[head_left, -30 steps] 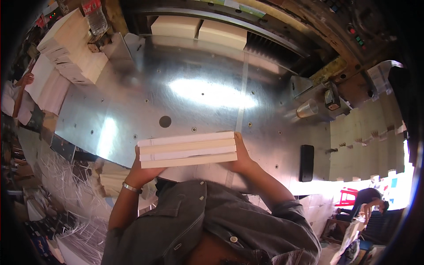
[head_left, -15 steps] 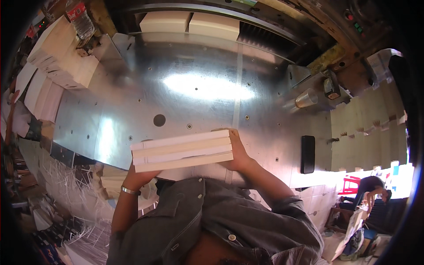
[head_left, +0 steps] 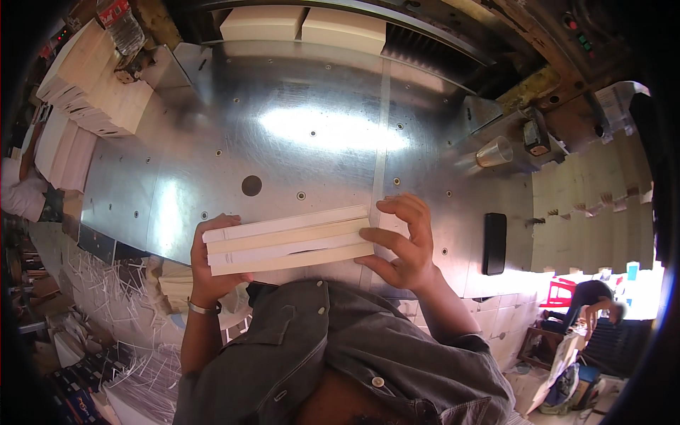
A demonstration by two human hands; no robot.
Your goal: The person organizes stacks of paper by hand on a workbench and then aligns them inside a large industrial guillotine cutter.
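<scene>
A short stack of book blocks [head_left: 290, 241], white and cream in layers, is held level in front of my body above the near edge of the metal table. My left hand [head_left: 210, 255] is wrapped round the left end, its thumb below and fingers on the far side. At the right end is my right hand [head_left: 404, 244]: a forefinger presses on the middle layers and the thumb lies by the lower corner. Its other fingers are raised and spread off the stack. A narrow dark gap shows between two lower layers.
The metal table [head_left: 319, 166] has a round dark hole [head_left: 251, 185]. A black phone [head_left: 494, 244] and a clear cup [head_left: 494, 152] are at the right. Paper stacks [head_left: 95, 85] and a bottle [head_left: 122, 27] stand far left; two cream blocks [head_left: 262, 23] sit behind. Another person [head_left: 591, 301] bends at lower right.
My right hand has come round from behind the stack's right end, its fingers now spread and touching the front. The left hand and stack have shifted slightly left. Another person's arm shows at far left.
</scene>
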